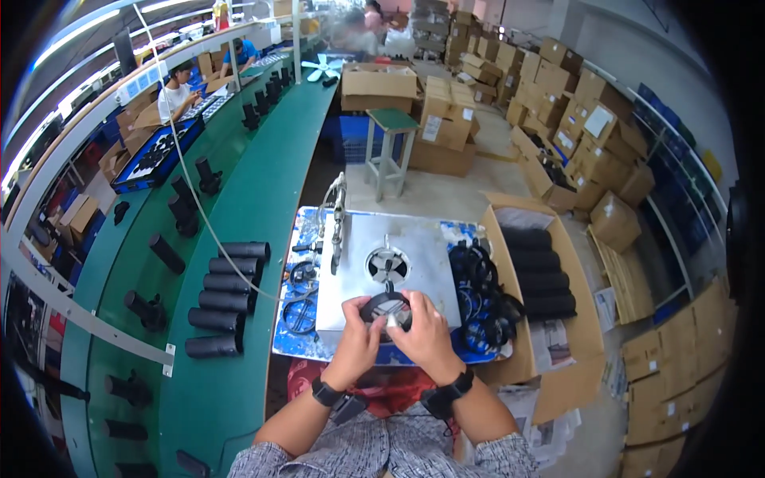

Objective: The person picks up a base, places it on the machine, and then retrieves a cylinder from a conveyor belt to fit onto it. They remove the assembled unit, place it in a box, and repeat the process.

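Between both hands, over the near part of a silver metal box (430,239), is a black plastic ring (371,306) with a small tab at its top. The fingers of my left hand (355,338) are closed on its left side. My right hand (426,334) grips the right side, its thumb near the ring's lower inside. A small pale thing by that thumb is too small to make out. Just beyond the ring, the box's top has a round opening (388,264) with blade-like metal pieces inside. A metal fixture with a hose (339,227) stands at the box's left.
Black ring parts (482,307) are heaped right of the box, beside a carton (522,350) of black tubes (538,261). More black tubes (219,301) lie on the green bench (263,175) at left. A stool (392,121) stands ahead; stacked cartons line the right.
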`<action>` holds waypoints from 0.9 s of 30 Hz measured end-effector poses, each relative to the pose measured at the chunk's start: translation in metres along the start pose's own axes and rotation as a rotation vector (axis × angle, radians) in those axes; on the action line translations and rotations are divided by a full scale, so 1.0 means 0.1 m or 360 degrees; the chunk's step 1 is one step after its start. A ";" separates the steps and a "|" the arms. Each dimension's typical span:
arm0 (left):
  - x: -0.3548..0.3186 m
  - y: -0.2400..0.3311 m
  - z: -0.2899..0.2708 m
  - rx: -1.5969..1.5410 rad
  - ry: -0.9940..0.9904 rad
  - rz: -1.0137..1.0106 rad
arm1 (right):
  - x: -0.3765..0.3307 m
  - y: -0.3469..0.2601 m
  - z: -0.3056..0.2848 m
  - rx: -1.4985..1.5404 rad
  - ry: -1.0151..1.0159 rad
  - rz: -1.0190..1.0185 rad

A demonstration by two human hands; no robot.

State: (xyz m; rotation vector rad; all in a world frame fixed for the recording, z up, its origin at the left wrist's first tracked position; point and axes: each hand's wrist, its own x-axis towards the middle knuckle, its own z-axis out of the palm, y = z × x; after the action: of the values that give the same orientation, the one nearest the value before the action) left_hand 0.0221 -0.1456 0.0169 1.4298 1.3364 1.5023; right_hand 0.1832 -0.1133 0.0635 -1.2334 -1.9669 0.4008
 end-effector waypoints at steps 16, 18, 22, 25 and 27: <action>1.45 -0.51 0.32 0.0892 0.0149 -0.0144 | 1.21 0.86 0.40 -0.0229 -0.0307 0.0261; 1.39 -0.57 0.35 0.0987 0.0224 -0.0059 | 1.22 0.89 0.38 -0.0225 -0.0341 0.0275; 1.32 -0.55 0.35 0.1305 0.0346 0.0227 | 1.23 0.96 0.30 -0.0189 -0.0460 0.0241; 1.36 -0.61 0.17 0.1219 0.0123 0.0130 | 1.29 0.98 0.23 -0.0028 -0.0663 0.0170; 1.32 -0.63 0.05 0.1194 0.0100 0.0175 | 1.27 0.96 0.25 -0.0058 -0.0675 0.0109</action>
State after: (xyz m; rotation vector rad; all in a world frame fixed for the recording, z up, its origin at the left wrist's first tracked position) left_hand -0.0084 -0.0043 -0.0051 1.9329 2.0145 1.1530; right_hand 0.1944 0.0456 0.0442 -1.3230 -2.2961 0.7116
